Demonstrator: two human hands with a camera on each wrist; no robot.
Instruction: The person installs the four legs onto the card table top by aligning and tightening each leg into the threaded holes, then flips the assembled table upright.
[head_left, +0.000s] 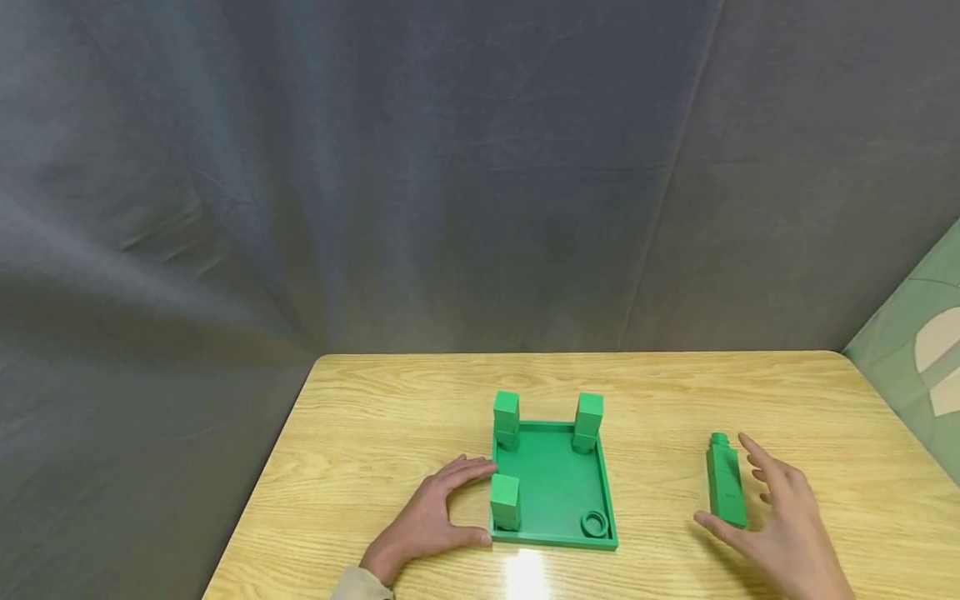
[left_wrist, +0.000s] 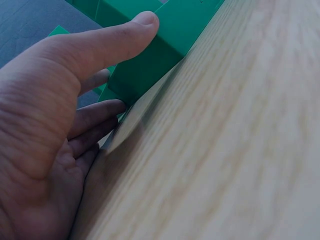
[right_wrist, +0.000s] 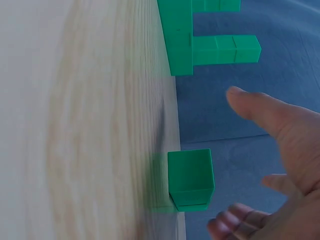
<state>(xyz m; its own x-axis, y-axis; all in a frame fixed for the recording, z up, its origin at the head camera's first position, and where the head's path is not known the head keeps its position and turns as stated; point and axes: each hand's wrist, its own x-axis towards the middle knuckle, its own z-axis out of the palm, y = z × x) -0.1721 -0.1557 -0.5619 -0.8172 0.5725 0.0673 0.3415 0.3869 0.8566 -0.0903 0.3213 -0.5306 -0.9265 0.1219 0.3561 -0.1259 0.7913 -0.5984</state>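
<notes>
A shallow green square tray (head_left: 555,479) lies on the table with three upright green posts at its corners: back left (head_left: 507,421), back right (head_left: 588,421) and front left (head_left: 506,502). At its front right corner is a round green socket (head_left: 595,524). My left hand (head_left: 431,517) touches the tray's left side, thumb at the front left corner and fingers fairly straight along the wall. To the right, a loose green post (head_left: 725,487) lies with its narrow round neck pointing away. Around it my right hand (head_left: 783,525) is spread, thumb to its left and fingers to its right, apart from it.
The wooden table (head_left: 375,408) ends in a back edge against a dark grey curtain (head_left: 480,183), which also hangs along the left. A green patterned cloth (head_left: 915,333) is at the far right. Bare wood separates the tray from the loose post.
</notes>
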